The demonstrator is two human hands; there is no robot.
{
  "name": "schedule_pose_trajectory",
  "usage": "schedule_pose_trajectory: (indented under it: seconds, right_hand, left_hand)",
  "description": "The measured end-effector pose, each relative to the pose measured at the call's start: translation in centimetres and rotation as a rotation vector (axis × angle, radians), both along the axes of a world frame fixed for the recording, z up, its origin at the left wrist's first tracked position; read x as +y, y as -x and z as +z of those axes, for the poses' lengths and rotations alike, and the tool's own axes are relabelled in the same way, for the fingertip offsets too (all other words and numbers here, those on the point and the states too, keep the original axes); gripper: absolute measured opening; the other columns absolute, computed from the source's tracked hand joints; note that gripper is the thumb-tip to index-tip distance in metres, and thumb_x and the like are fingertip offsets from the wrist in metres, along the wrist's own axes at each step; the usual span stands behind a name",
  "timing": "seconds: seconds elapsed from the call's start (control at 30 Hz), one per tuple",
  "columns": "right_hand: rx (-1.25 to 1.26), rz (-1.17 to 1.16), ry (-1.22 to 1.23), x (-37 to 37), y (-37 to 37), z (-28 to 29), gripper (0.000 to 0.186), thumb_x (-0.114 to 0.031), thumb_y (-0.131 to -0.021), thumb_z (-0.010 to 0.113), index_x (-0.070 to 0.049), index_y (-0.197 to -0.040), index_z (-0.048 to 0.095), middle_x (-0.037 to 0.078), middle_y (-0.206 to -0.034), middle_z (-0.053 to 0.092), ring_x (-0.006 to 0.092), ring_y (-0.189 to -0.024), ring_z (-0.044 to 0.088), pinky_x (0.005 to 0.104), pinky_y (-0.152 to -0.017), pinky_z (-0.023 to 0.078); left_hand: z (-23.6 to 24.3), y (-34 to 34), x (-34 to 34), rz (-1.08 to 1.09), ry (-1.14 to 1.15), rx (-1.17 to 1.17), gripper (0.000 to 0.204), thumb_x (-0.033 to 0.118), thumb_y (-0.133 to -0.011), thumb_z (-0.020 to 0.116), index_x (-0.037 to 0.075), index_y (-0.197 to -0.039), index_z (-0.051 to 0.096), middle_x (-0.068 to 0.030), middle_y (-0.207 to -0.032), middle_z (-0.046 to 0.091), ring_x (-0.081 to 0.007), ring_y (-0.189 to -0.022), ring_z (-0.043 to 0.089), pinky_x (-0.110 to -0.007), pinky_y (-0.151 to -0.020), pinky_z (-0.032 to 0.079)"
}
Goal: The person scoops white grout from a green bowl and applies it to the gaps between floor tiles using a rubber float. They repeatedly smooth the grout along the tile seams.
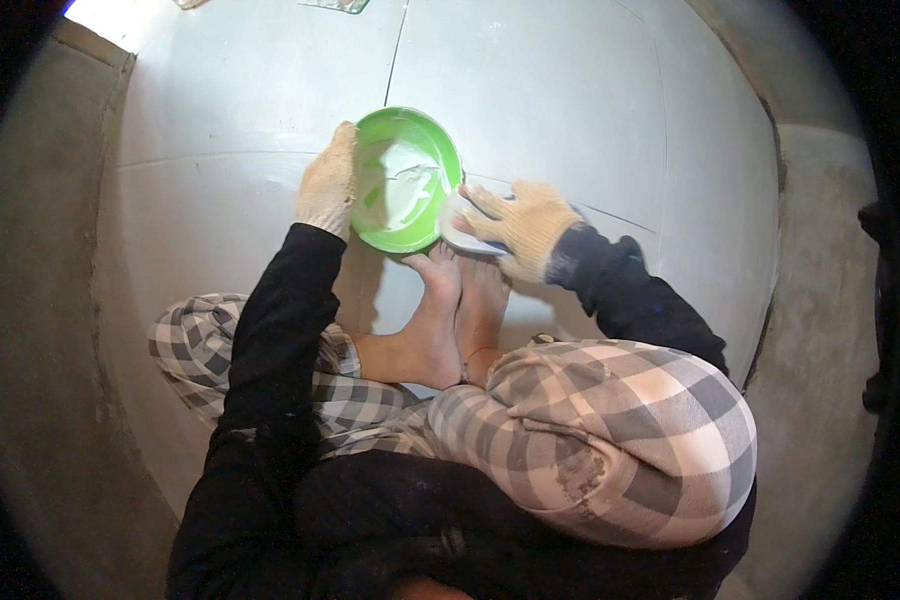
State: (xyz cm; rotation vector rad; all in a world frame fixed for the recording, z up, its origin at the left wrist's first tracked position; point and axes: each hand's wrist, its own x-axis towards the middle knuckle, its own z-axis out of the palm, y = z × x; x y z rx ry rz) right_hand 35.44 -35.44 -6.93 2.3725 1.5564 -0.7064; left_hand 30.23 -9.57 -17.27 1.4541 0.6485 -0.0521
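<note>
A green plastic bowl holding white paste sits on the pale tiled floor in front of my bare feet. My left hand, in a cream knit glove, grips the bowl's left rim. My right hand, gloved the same way, is closed on a flat white tool with a blue edge, held against the bowl's right side. What lies under the right palm is hidden.
Large pale grey tiles with thin joint lines cover the floor ahead. Bare rough concrete runs along the left side and another strip on the right. I sit cross-legged in checked trousers.
</note>
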Motion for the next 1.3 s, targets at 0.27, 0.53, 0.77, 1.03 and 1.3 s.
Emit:
schedule_pose_trajectory:
  seconds: [0.27,0.53,0.77,1.03,1.3]
  right_hand:
    - [0.178,-0.82,0.222,-12.8,1.4,3.3,0.072,-0.025,-0.078,0.062,-0.019,-0.148,0.044,0.019,-0.143,0.052,0.0363,-0.122,0.056,0.0386,-0.105,0.043]
    - [0.086,-1.31,0.248,-20.3,5.0,-3.2,0.084,-0.045,-0.08,0.065,-0.008,-0.151,0.038,0.025,-0.138,0.054,0.0401,-0.126,0.053,0.0381,-0.107,0.042]
    - [-0.181,-1.143,0.085,-18.1,6.3,-4.9,0.092,-0.056,-0.075,0.071,-0.021,-0.153,0.036,0.029,-0.148,0.04,0.0447,-0.128,0.048,0.0456,-0.107,0.042]
    - [-0.035,-0.941,0.041,-16.3,1.0,-1.0,0.077,-0.051,-0.068,0.077,-0.029,-0.139,0.057,0.026,-0.13,0.051,0.0435,-0.121,0.051,0.0463,-0.105,0.043]
    - [-0.239,-0.518,0.209,-14.7,-1.6,2.0,0.06,-0.023,-0.076,0.071,-0.028,-0.134,0.06,0.019,-0.144,0.044,0.0384,-0.11,0.056,0.044,-0.097,0.047]
  left_hand:
    - [-2.6,1.5,2.3,0.001,0.784,-0.128,0.059,0.056,-0.099,0.047,0.005,-0.126,0.058,-0.0117,-0.114,0.065,-0.0184,-0.096,0.062,-0.037,-0.084,0.054]
    - [-1.8,2.2,3.4,-0.087,0.718,-0.038,0.062,0.05,-0.099,0.052,-0.001,-0.135,0.054,-0.0164,-0.126,0.062,-0.0253,-0.111,0.062,-0.039,-0.096,0.053]
    - [-3.6,2.9,5.4,0.12,0.922,-0.126,0.06,0.045,-0.097,0.056,0.007,-0.142,0.046,-0.0187,-0.141,0.051,-0.032,-0.125,0.054,-0.051,-0.102,0.049]
    - [2.1,4.6,10.4,0.322,0.726,-0.424,0.078,0.054,-0.092,0.05,0.009,-0.152,0.03,-0.0295,-0.149,0.034,-0.0536,-0.13,0.042,-0.068,-0.103,0.043]
    - [-0.5,5.0,9.7,0.425,0.815,-0.476,0.07,0.051,-0.093,0.052,0.008,-0.147,0.039,-0.0216,-0.146,0.043,-0.0425,-0.126,0.051,-0.06,-0.093,0.053]
